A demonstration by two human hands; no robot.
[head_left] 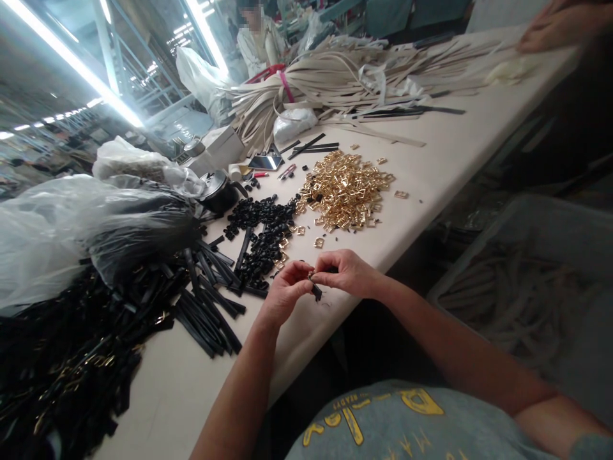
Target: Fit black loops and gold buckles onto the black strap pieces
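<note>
Near the table's front edge, my left hand [287, 292] and my right hand [345, 272] meet, fingertips pinched together. Between them is a short black strap [317, 292], its end sticking out below the fingers. A small gold glint shows at the fingertips, but the fingers hide most of what is there. Just beyond my hands lies a pile of small black loops [265, 246]. Farther back is a heap of gold buckles [345, 191], with a few loose ones around it.
Cut black straps [205, 319] lie left of my hands, beside a large dark pile [62, 358] with gold buckles. A black pot [220, 191], a phone [265, 163] and bundled beige strips [311, 76] stand farther back. Another person's hand [550, 29] rests at the far right.
</note>
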